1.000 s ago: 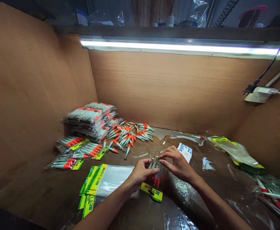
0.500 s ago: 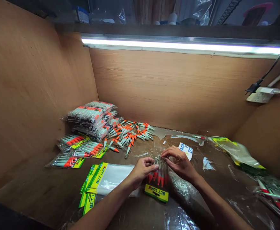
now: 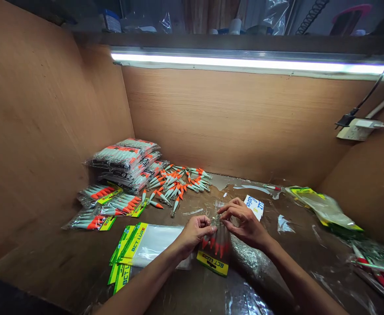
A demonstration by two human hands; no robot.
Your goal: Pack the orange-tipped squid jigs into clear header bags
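Note:
A clear plastic bag with a yellow BCT LURE header [image 3: 213, 263] lies between my hands, its header toward me. Several fishing lures [image 3: 216, 246] with red-orange ends are inside it. My left hand [image 3: 196, 234] pinches the bag's far left edge between thumb and fingers. My right hand [image 3: 244, 222] is closed at the far right edge, by the lures' metal ends. Its fingertips partly hide what they grip. Flat BCT LURE bags [image 3: 159, 243] lie left of my left forearm. Beyond my hands is a pile of loose orange and pale lures [image 3: 175, 183].
Stacked packs of lures [image 3: 122, 157] stand at the back left, with filled bags [image 3: 113, 205] before them. A handwritten paper label [image 3: 254, 206] lies beyond my right hand. More bags [image 3: 326, 210] and red lures [image 3: 378, 271] are at right. A power strip [image 3: 359, 130] hangs on the wall.
The bag has shifted slightly left and its clear far end now shows beyond my fingers. My right hand has moved slightly left. My left hand stays almost in place.

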